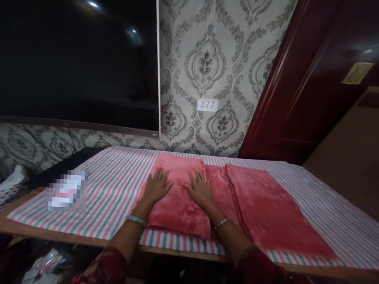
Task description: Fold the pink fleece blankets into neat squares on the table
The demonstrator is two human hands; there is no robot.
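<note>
head view: red cloth, long axis running left to right.

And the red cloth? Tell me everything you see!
The red cloth looks soft and plush, with a mottled sheen. It lies on the striped cloth, its left and right parts apparently folded inward over a lower middle. The left grip and right grip rest palm-down on its left part.

Flat striped cloth leaves a lane left of the red fabric, up to a blurred white item. On the far side, the patterned wall bars the way.
</note>
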